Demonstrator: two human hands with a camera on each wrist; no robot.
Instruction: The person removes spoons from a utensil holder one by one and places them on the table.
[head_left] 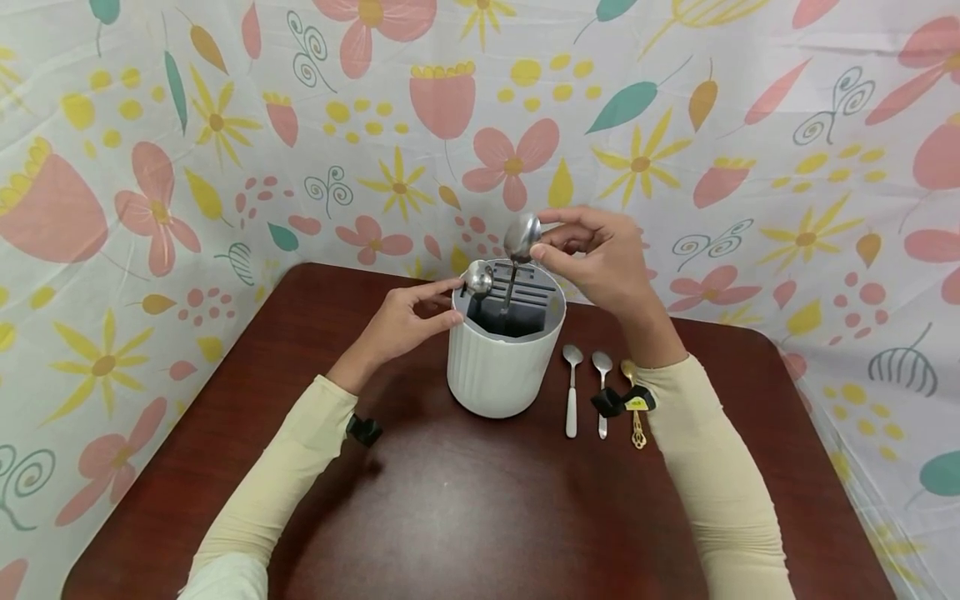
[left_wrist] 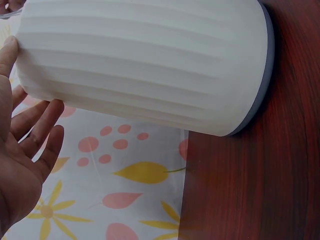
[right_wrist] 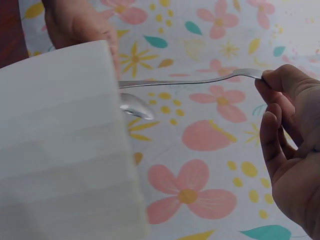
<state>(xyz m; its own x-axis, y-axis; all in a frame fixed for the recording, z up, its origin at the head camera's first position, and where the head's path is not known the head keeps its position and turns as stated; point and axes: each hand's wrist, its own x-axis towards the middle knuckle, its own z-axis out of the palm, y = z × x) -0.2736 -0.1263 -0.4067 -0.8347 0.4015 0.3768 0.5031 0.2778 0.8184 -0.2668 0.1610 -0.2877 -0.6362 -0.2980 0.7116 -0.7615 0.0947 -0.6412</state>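
Observation:
My right hand (head_left: pixel 600 254) pinches a metal spoon (head_left: pixel 522 236) by its bowl, above a white ribbed utensil holder (head_left: pixel 495 375). The spoon's handle points down into the holder's dark opening. In the right wrist view, thumb and fingertips meet at the tip of the spoon's bowl (right_wrist: pixel 247 73). Another spoon (head_left: pixel 480 277) stands in the holder's left side, bowl up. My left hand (head_left: pixel 405 325) rests on the holder's left rim, fingers fairly straight, thumb nearer to me. In the left wrist view, the holder's ribbed side (left_wrist: pixel 140 65) fills the upper part.
On the dark wooden table (head_left: pixel 442 517), right of the holder, lie a white-handled spoon (head_left: pixel 572 408), a silver spoon (head_left: pixel 602 367) and a gold spoon (head_left: pixel 638 435), partly behind my right wrist strap (head_left: pixel 618 403). A flower-patterned cloth (head_left: pixel 300 167) hangs behind the table.

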